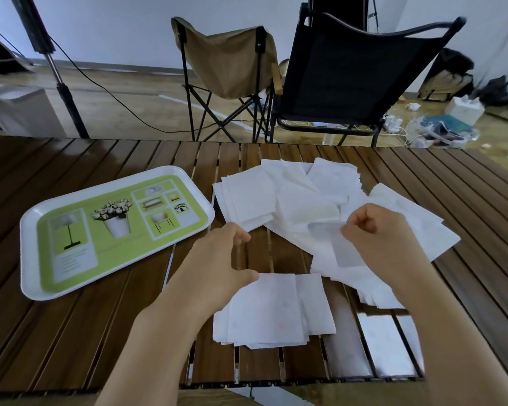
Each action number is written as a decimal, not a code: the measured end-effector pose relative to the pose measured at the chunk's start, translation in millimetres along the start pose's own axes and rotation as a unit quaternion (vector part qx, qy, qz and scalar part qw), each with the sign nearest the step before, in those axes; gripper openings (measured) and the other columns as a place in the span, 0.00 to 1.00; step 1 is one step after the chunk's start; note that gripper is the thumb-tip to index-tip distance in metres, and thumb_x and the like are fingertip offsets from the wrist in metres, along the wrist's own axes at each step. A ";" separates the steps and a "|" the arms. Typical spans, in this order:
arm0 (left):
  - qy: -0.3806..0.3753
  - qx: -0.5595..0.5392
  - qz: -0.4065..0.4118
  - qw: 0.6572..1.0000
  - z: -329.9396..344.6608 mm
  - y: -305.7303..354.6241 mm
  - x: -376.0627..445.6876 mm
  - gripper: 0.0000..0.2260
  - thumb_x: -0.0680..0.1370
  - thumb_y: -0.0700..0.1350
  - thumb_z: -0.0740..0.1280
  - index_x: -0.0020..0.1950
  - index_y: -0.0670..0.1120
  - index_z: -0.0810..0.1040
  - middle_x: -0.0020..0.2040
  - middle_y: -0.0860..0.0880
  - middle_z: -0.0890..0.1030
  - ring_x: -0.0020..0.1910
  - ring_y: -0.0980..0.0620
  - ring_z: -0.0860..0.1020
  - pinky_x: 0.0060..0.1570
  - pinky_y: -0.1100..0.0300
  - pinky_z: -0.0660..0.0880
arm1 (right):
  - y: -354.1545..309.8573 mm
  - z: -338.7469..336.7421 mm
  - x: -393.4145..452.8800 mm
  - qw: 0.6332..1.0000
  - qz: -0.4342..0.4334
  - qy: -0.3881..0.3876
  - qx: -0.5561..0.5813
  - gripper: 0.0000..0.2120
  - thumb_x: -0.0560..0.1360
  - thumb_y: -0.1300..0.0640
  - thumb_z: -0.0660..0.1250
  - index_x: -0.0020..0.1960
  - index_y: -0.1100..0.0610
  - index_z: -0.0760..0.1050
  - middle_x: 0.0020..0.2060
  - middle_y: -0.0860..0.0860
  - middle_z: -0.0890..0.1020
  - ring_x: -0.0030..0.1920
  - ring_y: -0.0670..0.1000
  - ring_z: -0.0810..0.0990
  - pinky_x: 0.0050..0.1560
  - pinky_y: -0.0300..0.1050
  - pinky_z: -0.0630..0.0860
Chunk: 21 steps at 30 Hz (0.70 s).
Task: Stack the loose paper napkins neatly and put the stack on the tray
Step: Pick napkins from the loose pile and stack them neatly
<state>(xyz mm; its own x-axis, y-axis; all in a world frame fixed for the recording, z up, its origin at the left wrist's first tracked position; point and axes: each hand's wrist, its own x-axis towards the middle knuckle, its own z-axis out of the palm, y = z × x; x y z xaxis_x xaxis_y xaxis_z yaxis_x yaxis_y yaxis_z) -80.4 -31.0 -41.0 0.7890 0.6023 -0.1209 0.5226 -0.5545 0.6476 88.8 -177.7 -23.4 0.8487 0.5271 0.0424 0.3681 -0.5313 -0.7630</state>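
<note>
**Hidden, cropped and blurred**

The right hand (376, 230) covers part of the loose napkins (305, 200) at 3 o'clock; the sheet it pinches is motion-blurred, so its edges cannot be traced. The left hand (217, 259) overlaps the near stack (270, 312) at its 10 o'clock corner. How many napkins lie in either heap cannot be counted. Both forearms run off the bottom edge. The table (71, 332) is cut at left, right and bottom. The tray (33, 259) print's small text is illegible. Floor clutter (440, 127) at 2 o'clock is too blurred to identify.
</note>
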 end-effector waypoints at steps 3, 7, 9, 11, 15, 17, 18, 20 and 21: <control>0.018 -0.025 0.044 0.999 -0.6 7.8 0.9 0.33 0.69 0.54 0.75 0.69 0.59 0.62 0.69 0.61 0.68 0.66 0.63 0.65 0.56 0.68 0.60 | -11.5 -2.6 -4.2 0.997 -0.016 -0.007 0.081 0.06 0.74 0.63 0.65 0.38 0.57 0.74 0.25 0.50 0.71 0.26 0.46 0.65 0.24 0.33 0.65; -0.008 -0.104 0.067 0.992 1.4 15.1 1.6 0.34 0.67 0.59 0.74 0.69 0.62 0.63 0.69 0.65 0.68 0.67 0.66 0.65 0.61 0.66 0.62 | -21.7 -5.8 -10.5 0.979 0.010 -0.081 0.185 0.08 0.74 0.63 0.65 0.37 0.57 0.75 0.30 0.52 0.74 0.32 0.48 0.68 0.33 0.38 0.65; -0.029 -0.132 0.072 0.988 4.0 16.1 2.5 0.28 0.68 0.60 0.72 0.66 0.62 0.68 0.66 0.65 0.71 0.67 0.65 0.67 0.65 0.64 0.65 | -24.5 -7.5 -13.2 0.950 0.035 -0.141 0.278 0.09 0.75 0.65 0.64 0.36 0.58 0.74 0.32 0.53 0.75 0.34 0.51 0.71 0.33 0.39 0.69; -0.043 -0.151 0.070 0.985 6.8 17.1 3.7 0.23 0.70 0.60 0.70 0.63 0.62 0.71 0.63 0.65 0.74 0.66 0.64 0.69 0.63 0.64 0.66 | -27.4 -9.9 -14.5 0.914 0.055 -0.189 0.354 0.09 0.75 0.67 0.63 0.37 0.58 0.74 0.32 0.53 0.75 0.34 0.49 0.73 0.31 0.37 0.71; -0.062 -0.201 0.051 0.976 11.8 21.3 7.4 0.29 0.71 0.58 0.70 0.69 0.62 0.63 0.60 0.62 0.73 0.65 0.59 0.72 0.65 0.56 0.71 | -29.5 -14.1 -14.3 0.866 0.067 -0.255 0.426 0.06 0.69 0.64 0.67 0.35 0.57 0.73 0.32 0.52 0.75 0.31 0.47 0.74 0.27 0.36 0.72; -0.064 -0.215 0.046 0.973 11.9 22.7 8.6 0.28 0.72 0.58 0.69 0.69 0.62 0.63 0.58 0.59 0.76 0.60 0.58 0.76 0.61 0.55 0.75 | -30.5 -16.0 -15.2 0.858 0.080 -0.262 0.435 0.06 0.68 0.63 0.67 0.35 0.57 0.72 0.31 0.52 0.75 0.30 0.47 0.75 0.27 0.36 0.72; -0.063 -0.213 0.045 0.974 11.4 22.5 8.9 0.25 0.73 0.57 0.68 0.68 0.61 0.65 0.56 0.58 0.79 0.57 0.58 0.78 0.59 0.55 0.76 | -30.9 -16.7 -16.0 0.857 0.096 -0.249 0.441 0.05 0.68 0.62 0.68 0.36 0.57 0.73 0.32 0.52 0.76 0.30 0.47 0.76 0.27 0.37 0.73; -0.056 -0.215 0.043 0.974 10.4 22.5 7.9 0.18 0.74 0.55 0.68 0.63 0.59 0.71 0.50 0.55 0.84 0.50 0.59 0.81 0.56 0.55 0.78 | -28.6 -15.6 -16.7 0.848 0.161 -0.197 0.465 0.00 0.72 0.62 0.67 0.42 0.59 0.76 0.34 0.53 0.79 0.31 0.48 0.80 0.27 0.39 0.76; -0.048 -0.221 0.036 0.973 10.0 22.8 6.6 0.15 0.75 0.54 0.68 0.61 0.58 0.73 0.47 0.55 0.85 0.48 0.59 0.82 0.55 0.55 0.78 | -25.2 -13.9 -16.3 0.839 0.199 -0.170 0.477 0.04 0.73 0.60 0.66 0.48 0.59 0.77 0.37 0.53 0.81 0.33 0.49 0.81 0.28 0.41 0.78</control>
<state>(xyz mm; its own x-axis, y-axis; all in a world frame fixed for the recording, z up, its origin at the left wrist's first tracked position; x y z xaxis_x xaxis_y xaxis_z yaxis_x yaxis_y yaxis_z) -60.0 -45.4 -34.6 0.8562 0.5027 -0.1196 0.2913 -0.2785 0.9152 71.0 -182.1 4.0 0.6147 0.6794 -0.4006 -0.5279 -0.0229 -0.8490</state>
